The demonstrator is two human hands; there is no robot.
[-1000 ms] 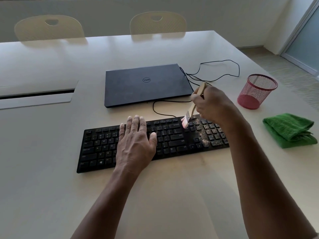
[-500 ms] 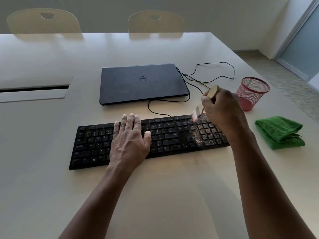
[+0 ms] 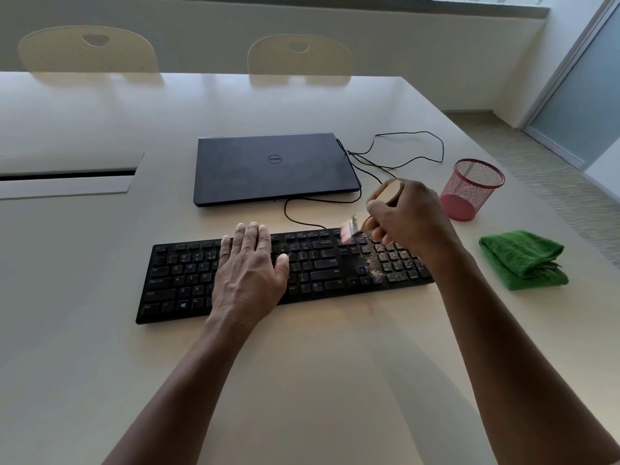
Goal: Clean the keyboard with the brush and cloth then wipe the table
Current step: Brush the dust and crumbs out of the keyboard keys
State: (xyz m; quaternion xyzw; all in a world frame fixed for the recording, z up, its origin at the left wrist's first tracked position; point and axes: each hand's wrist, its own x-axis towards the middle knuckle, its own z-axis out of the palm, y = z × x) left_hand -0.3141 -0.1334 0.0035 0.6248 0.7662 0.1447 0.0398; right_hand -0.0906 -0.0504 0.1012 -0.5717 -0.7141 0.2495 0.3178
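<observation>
Our left hand (image 3: 246,275) lies spread flat on the keyboard (image 3: 322,263); our right hand (image 3: 407,216) grips the brush (image 3: 352,226) above its crumb-covered keys.

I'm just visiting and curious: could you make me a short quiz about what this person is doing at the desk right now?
1. True or false: the left hand lies flat on the keyboard.
2. Which part of the keyboard carries the crumbs? A) left end B) middle C) right end
3. Fill in: the right hand grips a ____.

Key
1. True; its fingers are straight across the keys.
2. C, around the number pad.
3. Brush; the green cloth lies untouched on the table beside the red mesh cup.
</observation>
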